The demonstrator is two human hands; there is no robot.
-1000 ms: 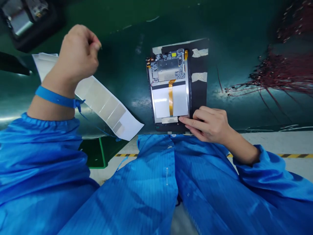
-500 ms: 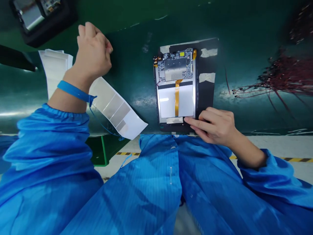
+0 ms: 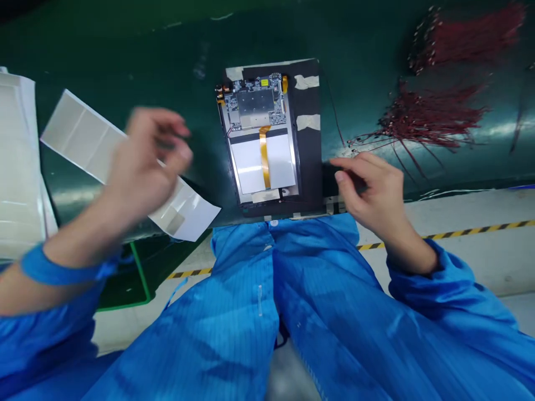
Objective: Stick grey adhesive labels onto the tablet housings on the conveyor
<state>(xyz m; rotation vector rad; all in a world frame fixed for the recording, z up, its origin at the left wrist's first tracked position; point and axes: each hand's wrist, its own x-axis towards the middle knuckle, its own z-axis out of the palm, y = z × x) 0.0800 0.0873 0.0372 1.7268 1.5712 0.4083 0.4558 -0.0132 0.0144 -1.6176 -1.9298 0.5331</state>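
An opened tablet point(image 3: 263, 139) lies back side up on a black plate point(image 3: 311, 145), showing its circuit board, two white panels and an orange flex strip. My right hand point(image 3: 368, 189) hovers just right of the plate's lower corner, off the tablet, with its fingers loosely bent, thumb and forefinger apart and nothing in them. My left hand point(image 3: 146, 161) is in the air left of the tablet, above a white backing strip point(image 3: 83, 133) of rectangular labels. It is smeared by motion, so its fingers are unclear. Both arms wear blue sleeves.
The green bench top point(image 3: 376, 44) ends at my lap. A stack of white sheets point(image 3: 16, 167) lies at the far left. Bundles of thin red wires point(image 3: 426, 111) lie at the right. Floor with a yellow-black line point(image 3: 460, 231) shows below the bench edge.
My right hand has lifted off the tablet's lower right corner and moved right. My left hand has dropped from the far left toward the tablet. The view has shifted, and the black tray at top left is gone from it.
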